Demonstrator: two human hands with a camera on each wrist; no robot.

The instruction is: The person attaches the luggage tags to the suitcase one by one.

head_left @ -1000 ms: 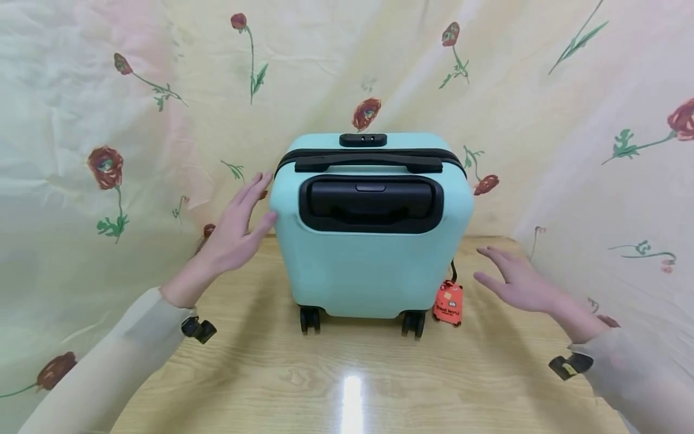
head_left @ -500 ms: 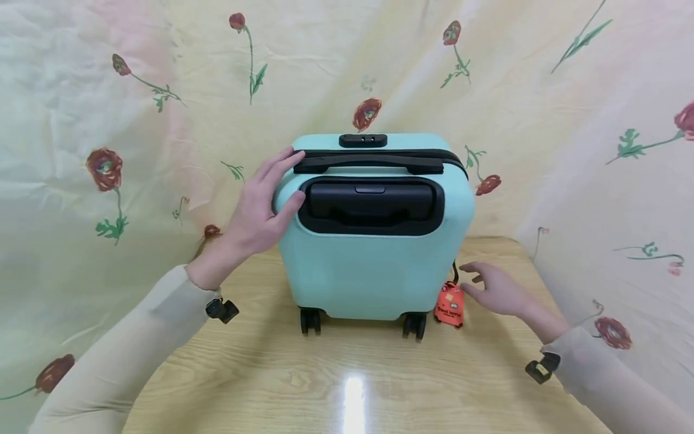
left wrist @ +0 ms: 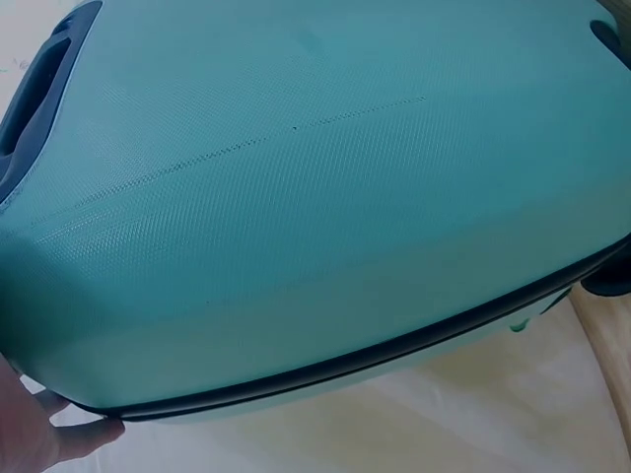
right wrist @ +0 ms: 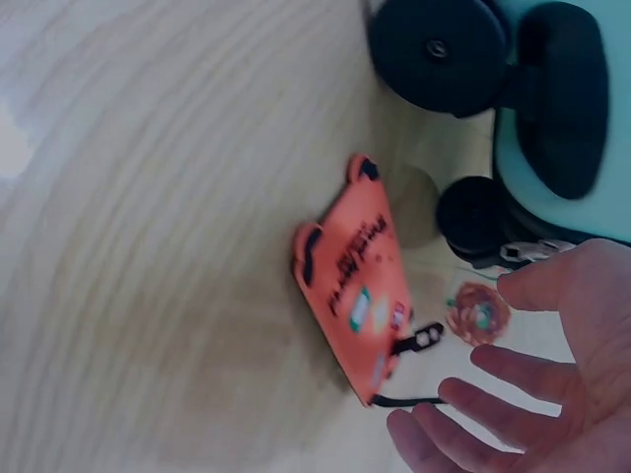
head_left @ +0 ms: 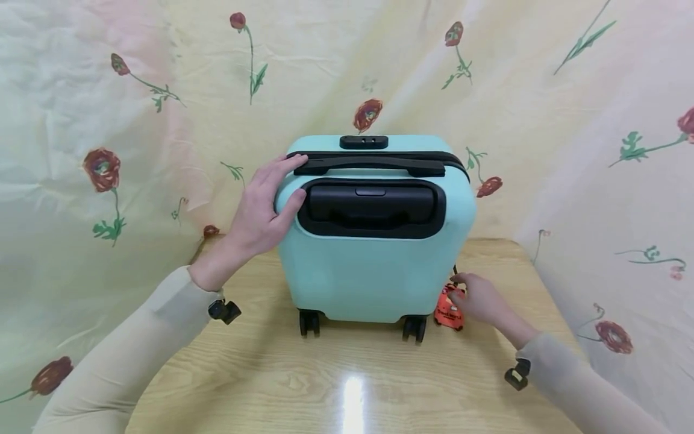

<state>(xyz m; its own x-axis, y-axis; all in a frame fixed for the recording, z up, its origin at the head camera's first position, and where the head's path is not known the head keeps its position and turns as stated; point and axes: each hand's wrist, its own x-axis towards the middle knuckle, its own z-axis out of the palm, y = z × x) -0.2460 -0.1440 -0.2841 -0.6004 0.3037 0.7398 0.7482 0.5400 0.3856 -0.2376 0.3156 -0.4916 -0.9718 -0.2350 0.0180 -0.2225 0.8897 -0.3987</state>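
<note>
A left hand [head_left: 259,212] rests, fingers extended, on a likely stiff suitcase [head_left: 363,274] atop a table [head_left: 282,386]; the right hand [head_left: 481,298], grasping nothing, hangs by the probably light luggage tag [right wrist: 355,281], best pinched by its edges, beside a wheel [head_left: 414,327].

I see a pale wooden worktop [head_left: 271,386] with a bright streak of light [head_left: 353,402] carrying a turquoise suitcase [head_left: 363,274], upright on black wheels [head_left: 309,323]; a red tag [head_left: 448,314] rests just beside it.
</note>
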